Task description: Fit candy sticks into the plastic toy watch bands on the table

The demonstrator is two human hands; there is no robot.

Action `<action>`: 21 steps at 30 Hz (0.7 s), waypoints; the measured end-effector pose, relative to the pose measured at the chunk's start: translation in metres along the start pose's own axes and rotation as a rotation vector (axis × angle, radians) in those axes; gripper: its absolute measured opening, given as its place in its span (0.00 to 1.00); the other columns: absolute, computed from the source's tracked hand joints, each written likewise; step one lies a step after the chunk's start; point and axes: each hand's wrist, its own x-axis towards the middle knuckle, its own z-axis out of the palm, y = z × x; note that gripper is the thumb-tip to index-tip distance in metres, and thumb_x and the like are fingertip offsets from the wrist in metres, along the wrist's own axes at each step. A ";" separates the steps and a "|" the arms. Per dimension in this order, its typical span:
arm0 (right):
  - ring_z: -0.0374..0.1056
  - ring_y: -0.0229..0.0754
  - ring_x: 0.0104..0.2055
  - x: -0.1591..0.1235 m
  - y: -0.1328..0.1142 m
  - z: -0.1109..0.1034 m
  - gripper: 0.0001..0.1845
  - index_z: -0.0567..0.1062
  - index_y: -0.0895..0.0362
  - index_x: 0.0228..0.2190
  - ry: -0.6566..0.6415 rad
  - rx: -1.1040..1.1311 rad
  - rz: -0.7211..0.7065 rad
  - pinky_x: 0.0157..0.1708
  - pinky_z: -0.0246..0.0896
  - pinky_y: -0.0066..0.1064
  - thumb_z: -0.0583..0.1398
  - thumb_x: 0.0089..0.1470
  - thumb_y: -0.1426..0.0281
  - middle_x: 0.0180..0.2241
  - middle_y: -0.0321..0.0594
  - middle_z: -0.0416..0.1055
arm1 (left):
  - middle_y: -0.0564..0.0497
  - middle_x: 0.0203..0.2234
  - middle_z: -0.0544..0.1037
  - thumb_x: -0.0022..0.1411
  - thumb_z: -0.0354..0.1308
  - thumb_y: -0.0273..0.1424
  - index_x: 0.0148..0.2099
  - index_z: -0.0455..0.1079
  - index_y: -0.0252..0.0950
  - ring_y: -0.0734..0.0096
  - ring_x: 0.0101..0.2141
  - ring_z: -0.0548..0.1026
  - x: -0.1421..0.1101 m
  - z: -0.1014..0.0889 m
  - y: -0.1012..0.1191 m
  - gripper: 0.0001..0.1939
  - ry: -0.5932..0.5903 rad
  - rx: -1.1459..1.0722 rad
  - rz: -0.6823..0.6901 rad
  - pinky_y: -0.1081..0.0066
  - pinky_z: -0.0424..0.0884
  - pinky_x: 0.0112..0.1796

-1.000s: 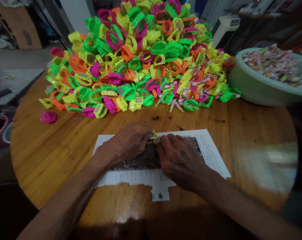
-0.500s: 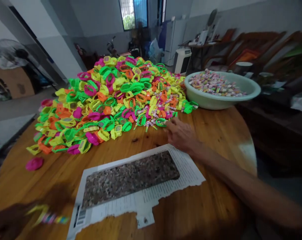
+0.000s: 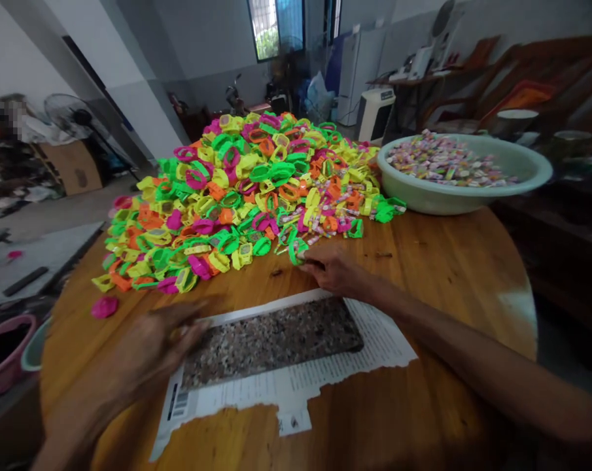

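A big heap of plastic toy watch bands (image 3: 246,190) in green, yellow, orange and pink covers the far half of the round wooden table (image 3: 437,275). My right hand (image 3: 332,269) rests at the heap's near edge, fingers closed on a green band (image 3: 298,250). My left hand (image 3: 151,340) is blurred by motion over the left end of a speckled stone slab (image 3: 271,340), which lies on a torn sheet of printed paper (image 3: 296,386). Its fingers look partly spread, and I see nothing in them.
A pale green basin (image 3: 465,196) full of small wrapped pieces sits at the table's right back. A loose pink cap (image 3: 104,306) lies left of the heap. Off the left edge stand a pink bucket (image 3: 4,353) and a fan (image 3: 72,118).
My left hand came back from the lower left, without the yellow band it carried, to the slab's left end. My right hand shifted left and closed on a green band.
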 end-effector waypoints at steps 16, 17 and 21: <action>0.61 0.33 0.20 -0.029 -0.078 -0.003 0.15 0.76 0.58 0.29 -0.073 0.885 0.276 0.19 0.54 0.25 0.60 0.60 0.60 0.20 0.33 0.67 | 0.49 0.33 0.80 0.56 0.68 0.40 0.43 0.76 0.33 0.72 0.30 0.77 0.072 0.060 0.077 0.18 -0.241 -1.300 -0.134 0.73 0.72 0.34; 0.61 0.33 0.20 -0.028 -0.079 -0.007 0.16 0.76 0.58 0.28 -0.017 0.885 0.296 0.19 0.54 0.26 0.60 0.61 0.59 0.20 0.33 0.67 | 0.49 0.31 0.80 0.56 0.69 0.40 0.41 0.76 0.32 0.72 0.29 0.76 0.070 0.061 0.075 0.17 -0.212 -1.309 -0.140 0.73 0.72 0.33; 0.61 0.34 0.21 -0.030 -0.078 -0.034 0.17 0.74 0.56 0.26 0.108 0.662 0.227 0.21 0.53 0.27 0.58 0.63 0.59 0.20 0.34 0.66 | 0.49 0.25 0.78 0.58 0.67 0.42 0.37 0.75 0.31 0.74 0.23 0.74 0.064 0.062 0.067 0.17 -0.089 -1.264 -0.185 0.75 0.69 0.26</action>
